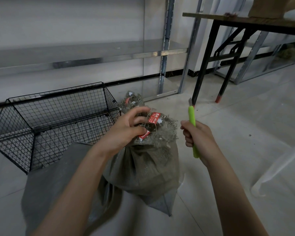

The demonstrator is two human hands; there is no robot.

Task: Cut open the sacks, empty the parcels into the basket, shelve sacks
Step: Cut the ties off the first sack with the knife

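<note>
The cutting step is judged to be in hand, with nothing yet emptied. The sack point(143, 166) is stood on the floor near the middle, just right of the wire basket point(66, 104), and its top is bunched shut. That frayed neck, with its red tags point(152, 119), is gripped by the left hand point(126, 128), the fingers curled round it. The green knife point(192, 116) is clenched in the right hand point(198, 138), blade up and tilted away, held apart from the sack on its right side.

For the next move, the blade would need to be brought to the neck and drawn clear of the left fingers.

No parcels can be seen through the weave. The tie itself is covered by the left hand. A second bunched top point(131, 99) is seen just behind; whether it belongs to another sack cannot be told. The blade is small and blurred. The grey cloth point(58, 171) at near left cannot be identified.
</note>
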